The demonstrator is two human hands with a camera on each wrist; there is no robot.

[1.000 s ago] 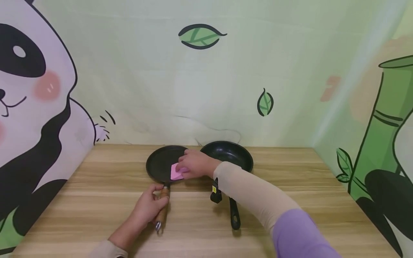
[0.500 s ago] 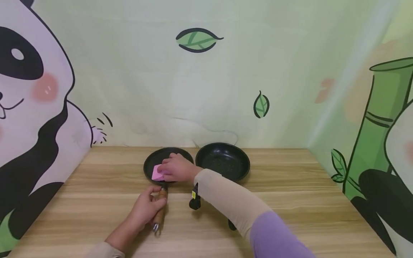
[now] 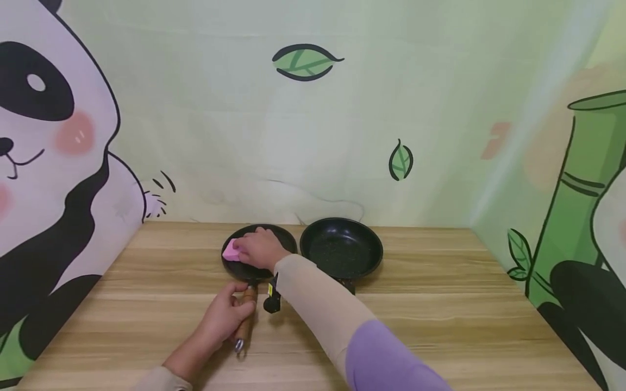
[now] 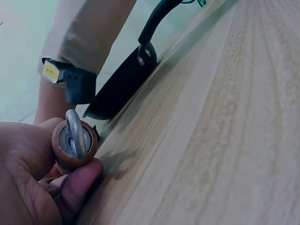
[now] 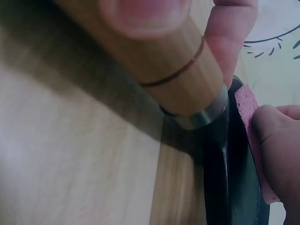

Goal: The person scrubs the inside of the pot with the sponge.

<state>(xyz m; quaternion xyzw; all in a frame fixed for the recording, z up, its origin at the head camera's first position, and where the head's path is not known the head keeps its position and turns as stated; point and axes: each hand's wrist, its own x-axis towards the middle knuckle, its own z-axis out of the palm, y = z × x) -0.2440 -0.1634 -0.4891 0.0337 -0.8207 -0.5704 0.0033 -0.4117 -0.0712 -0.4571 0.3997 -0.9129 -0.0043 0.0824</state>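
Note:
A flat black frying pan [image 3: 274, 233] with a wooden handle [image 3: 246, 320] lies on the left of the table. My left hand [image 3: 222, 315] grips that handle; in the left wrist view its metal hanging ring [image 4: 76, 133] points at the camera beside the thumb. My right hand [image 3: 261, 250] holds a pink sponge [image 3: 231, 251] against the left side of the pan's inner face. From the right wrist, the porous sponge [image 5: 251, 126] shows pinched under the thumb, at the pan's rim, with the left hand's fingers on the handle nearby.
A deeper black frying pan [image 3: 342, 250] stands right of the first, its handle mostly hidden behind my right sleeve [image 3: 323, 304]. A small black camera [image 3: 271, 298] hangs at the right wrist. The wooden table [image 3: 440, 304] meets a printed wall [image 3: 220, 136] behind the pans.
My right hand has slid the sponge leftward across the pan, from its right side to the left side. The left hand keeps its grip on the handle.

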